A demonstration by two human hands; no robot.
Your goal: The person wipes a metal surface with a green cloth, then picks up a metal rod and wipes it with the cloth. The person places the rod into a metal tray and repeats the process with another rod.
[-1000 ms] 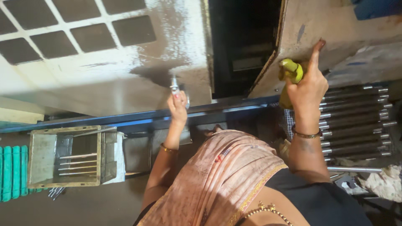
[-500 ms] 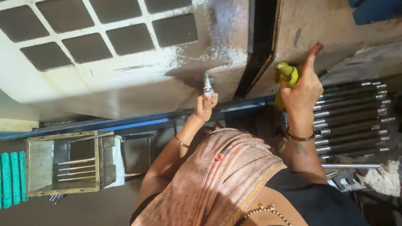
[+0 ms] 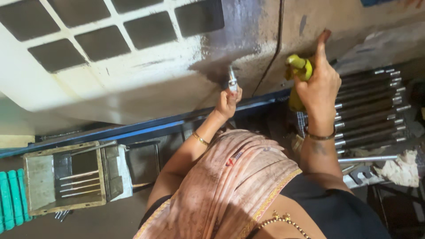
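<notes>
- Left hand (image 3: 226, 101): fingers closed around the lower end of a small metal handle (image 3: 232, 79) that stands out from the machine door (image 3: 146, 75). The handle points up, its top end against the stained part of the door.
- Right hand (image 3: 319, 84): fingers clamped on a crumpled yellow cloth (image 3: 299, 71), forefinger stretched straight up and touching the brown panel (image 3: 349, 26) beside the door.
- The yellow cloth sits between palm and panel, just right of the dark seam where door and panel meet.
- Machine door: pale, dirty, with a grid of dark square windows in its upper left.
- A blue rail (image 3: 133, 129) runs below the door, behind the left forearm.
- Right of the right wrist: a rack of dark steel rods (image 3: 376, 110) lying side by side, silver ends showing.
- Lower left: an open metal box (image 3: 40, 181) holding a few thin rods; green ridged item (image 3: 11, 199) at the edge beside it.
- Lower right: a white rag (image 3: 400, 168) near a loose rod.
</notes>
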